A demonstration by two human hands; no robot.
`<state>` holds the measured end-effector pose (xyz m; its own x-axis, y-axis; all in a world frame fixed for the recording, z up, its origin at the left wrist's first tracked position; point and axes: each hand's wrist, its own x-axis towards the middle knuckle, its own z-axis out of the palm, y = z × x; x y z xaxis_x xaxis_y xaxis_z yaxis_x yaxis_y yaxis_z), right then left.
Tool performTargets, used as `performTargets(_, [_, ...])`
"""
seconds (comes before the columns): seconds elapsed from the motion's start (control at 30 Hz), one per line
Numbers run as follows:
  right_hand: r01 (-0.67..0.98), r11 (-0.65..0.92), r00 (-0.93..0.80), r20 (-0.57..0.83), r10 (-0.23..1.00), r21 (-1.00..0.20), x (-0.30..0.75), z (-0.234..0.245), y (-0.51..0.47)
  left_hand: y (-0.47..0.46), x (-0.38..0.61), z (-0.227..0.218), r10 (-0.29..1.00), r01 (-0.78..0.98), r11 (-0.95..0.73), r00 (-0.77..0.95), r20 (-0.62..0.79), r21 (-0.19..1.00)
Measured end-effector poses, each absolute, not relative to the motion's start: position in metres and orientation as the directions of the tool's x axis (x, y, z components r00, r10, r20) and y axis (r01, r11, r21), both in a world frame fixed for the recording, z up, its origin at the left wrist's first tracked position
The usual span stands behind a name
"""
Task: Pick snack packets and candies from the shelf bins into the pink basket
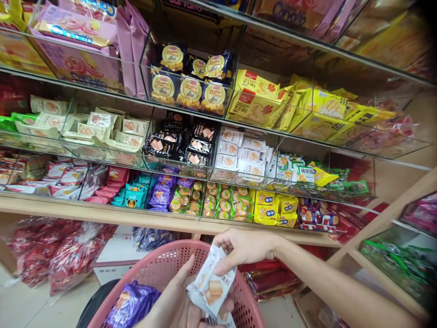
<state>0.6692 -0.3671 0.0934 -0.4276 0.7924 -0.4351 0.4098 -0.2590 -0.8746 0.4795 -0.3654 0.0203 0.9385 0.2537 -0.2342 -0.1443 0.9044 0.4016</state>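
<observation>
Over a pink basket (pixel 170 250) with holes in its wall, my two hands meet at a white snack packet (pixel 211 282) printed with a piece of cake. My right hand (pixel 239 250) pinches its upper end between thumb and fingers. Palm up beneath it, my left hand (pixel 177 296) supports the packet, its thumb raised and its fingers curled. Part of another white packet (pixel 225 319) shows at the left fingers, mostly hidden. Purple snack packets (pixel 131 303) lie inside the basket on the left.
Shelves with clear dividers hold white packets (pixel 239 152), black packets (pixel 180 141) and yellow packs (pixel 276 207). A wooden shelf edge (pixel 153 221) runs just beyond the basket. Bags of red packets (pixel 68 255) and a white box (pixel 116 250) stand below.
</observation>
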Motion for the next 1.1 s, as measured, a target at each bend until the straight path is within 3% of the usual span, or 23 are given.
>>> performTargets(0.1, [0.471,-0.189,-0.393,-0.397,0.829,-0.861,0.673,0.085,-0.366,-0.365,0.476,0.018,0.231,-0.134,0.912,0.949,-0.215,0.387])
performTargets(0.23, [0.642,-0.019,-0.301,-0.274,0.913,-0.767,0.672,0.079,-0.369,-0.365,0.474,0.012,0.3,-0.175,0.887,0.922,-0.245,0.428])
performTargets(0.4, [0.803,0.241,-0.327,-0.065,0.943,-0.545,0.658,0.097,-0.385,-0.36,0.474,0.004,0.292,-0.16,0.894,0.917,-0.272,0.418])
performTargets(0.6, [0.805,0.423,-0.519,-0.149,0.841,-0.416,0.645,0.102,-0.401,-0.358,0.472,0.003,0.271,-0.165,0.901,0.936,-0.225,0.401])
performTargets(1.1, [0.876,0.478,-0.483,-0.129,0.866,-0.067,0.64,0.077,-0.406,-0.361,0.478,0.002,0.165,-0.025,0.895,0.946,-0.279,0.445])
